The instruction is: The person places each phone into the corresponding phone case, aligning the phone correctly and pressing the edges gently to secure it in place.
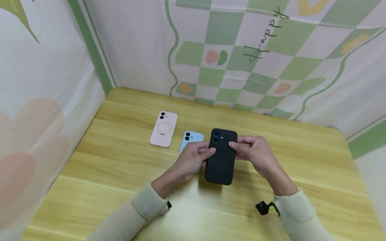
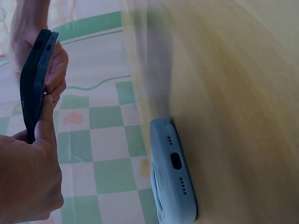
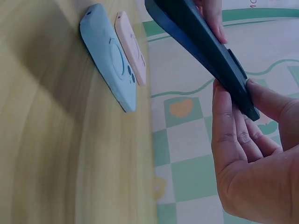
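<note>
- Both forearms, in pale cream sleeves, come in from the near edge of the wooden tabletop [image 1: 281,153] and angle inward, so the two hands meet over its middle.
- Between them is a black phone [image 1: 221,157], its back with the two camera lenses turned up and the lens end pointing away from the person. The wrist views show it lifted clear of the wood and tilted, not lying flat.
- The left hand [image 1: 194,156] grips the phone's left edge: the thumb lies across the black back, the other fingers curl underneath.
- The right hand [image 1: 256,152] takes the opposite edge near the upper half, fingertips pinching it from the side. From the right wrist view, the thumb [image 3: 275,105] presses the phone's end while the fingers lie beneath it.
- The right wrist is bent slightly inward; a small black and yellow strap fitting [image 1: 266,208] sits at its cuff.
- A light blue phone [image 1: 191,138] lies flat on the tabletop just to the left of the black one, partly hidden behind the left hand.
- A pink phone [image 1: 164,129], with a ring on its back, lies flat further left, near the blue one but not touching it.
- Cloth printed with green checks and flowers [image 1: 242,55] walls in the tabletop on three sides.
</note>
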`<state>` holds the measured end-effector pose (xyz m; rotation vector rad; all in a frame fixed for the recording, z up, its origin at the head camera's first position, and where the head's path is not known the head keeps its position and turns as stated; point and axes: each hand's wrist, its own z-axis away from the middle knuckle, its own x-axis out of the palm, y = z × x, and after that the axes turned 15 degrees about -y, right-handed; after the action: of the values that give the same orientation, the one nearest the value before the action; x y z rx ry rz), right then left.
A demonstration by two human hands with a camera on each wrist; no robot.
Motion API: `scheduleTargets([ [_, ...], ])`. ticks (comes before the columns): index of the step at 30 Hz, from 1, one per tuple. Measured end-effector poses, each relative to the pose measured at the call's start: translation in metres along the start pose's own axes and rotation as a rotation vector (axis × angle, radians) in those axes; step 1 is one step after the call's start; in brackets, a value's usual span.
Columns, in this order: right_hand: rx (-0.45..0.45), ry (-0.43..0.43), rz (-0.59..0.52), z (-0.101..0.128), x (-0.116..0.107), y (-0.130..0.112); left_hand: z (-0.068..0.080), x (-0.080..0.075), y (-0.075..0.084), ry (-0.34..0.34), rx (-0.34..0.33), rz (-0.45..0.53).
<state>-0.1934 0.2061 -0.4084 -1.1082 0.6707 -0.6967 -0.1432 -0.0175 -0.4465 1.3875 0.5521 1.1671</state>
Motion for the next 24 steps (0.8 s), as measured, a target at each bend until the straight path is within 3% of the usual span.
scheduleTargets([
  [7, -0.002, 0.000, 0.009, 0.005, 0.009, 0.004, 0.001, -0.002, 0.002, 0.017, 0.020, -0.010],
  [18, -0.028, 0.000, 0.101, 0.012, 0.009, 0.005, -0.004, -0.008, 0.006, -0.113, -0.017, 0.039],
  [24, 0.007, -0.044, 0.173, 0.013, 0.012, 0.006, -0.007, -0.011, 0.009, -0.128, -0.023, 0.005],
])
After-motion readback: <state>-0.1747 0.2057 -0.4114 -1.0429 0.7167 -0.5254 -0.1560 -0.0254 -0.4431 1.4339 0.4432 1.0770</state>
